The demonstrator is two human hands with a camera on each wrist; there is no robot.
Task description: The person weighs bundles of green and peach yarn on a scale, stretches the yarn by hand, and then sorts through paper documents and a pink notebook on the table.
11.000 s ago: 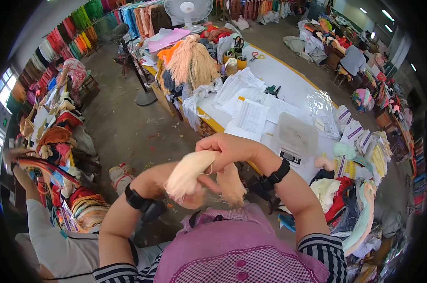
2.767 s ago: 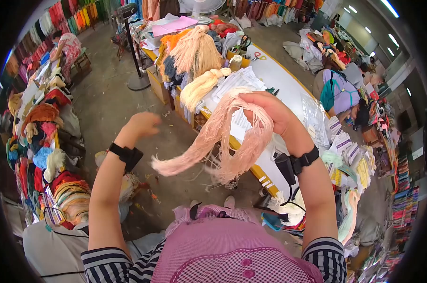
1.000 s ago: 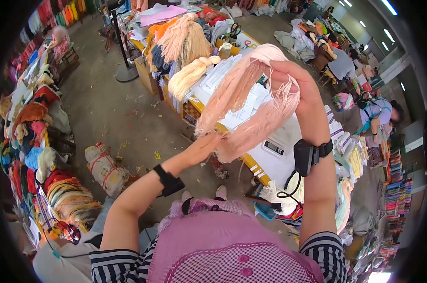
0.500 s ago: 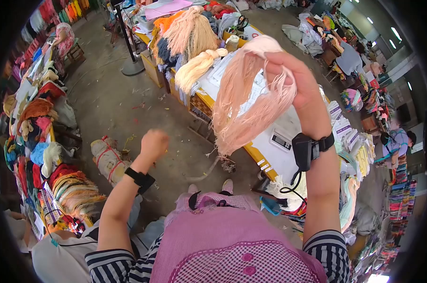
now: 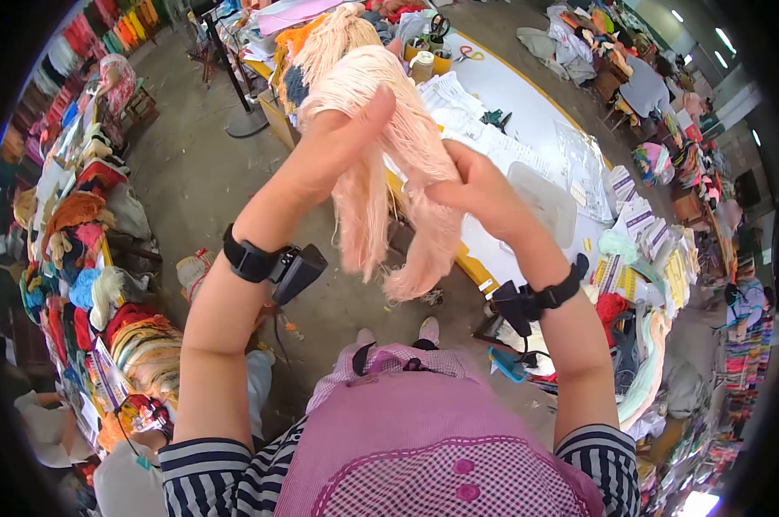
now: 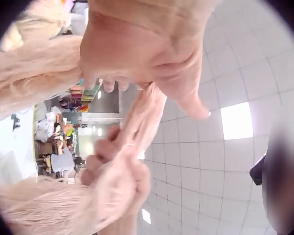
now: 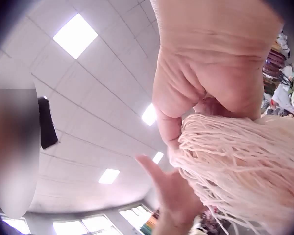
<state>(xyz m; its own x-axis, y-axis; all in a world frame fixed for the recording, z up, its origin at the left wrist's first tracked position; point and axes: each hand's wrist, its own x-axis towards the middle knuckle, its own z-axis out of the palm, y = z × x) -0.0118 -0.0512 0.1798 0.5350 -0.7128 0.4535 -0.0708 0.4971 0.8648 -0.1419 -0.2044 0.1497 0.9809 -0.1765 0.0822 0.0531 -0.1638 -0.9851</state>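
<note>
A long table (image 5: 527, 112) lies ahead of the person. Both hands are raised before it: left hand (image 5: 342, 142) left, right hand (image 5: 475, 189) right, a yarn bundle (image 5: 389, 164) hanging between them.

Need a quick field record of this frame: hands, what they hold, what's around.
left hand: raised, grips the top of the pink yarn hank
right hand: grips the same hank lower, on its right side
hank: hangs in two tails below the hands
table: white top, behind the hands; papers, clear lidded box
yarn pile: far end of table, orange and peach
floor left: stacked coloured yarn bundles
</note>
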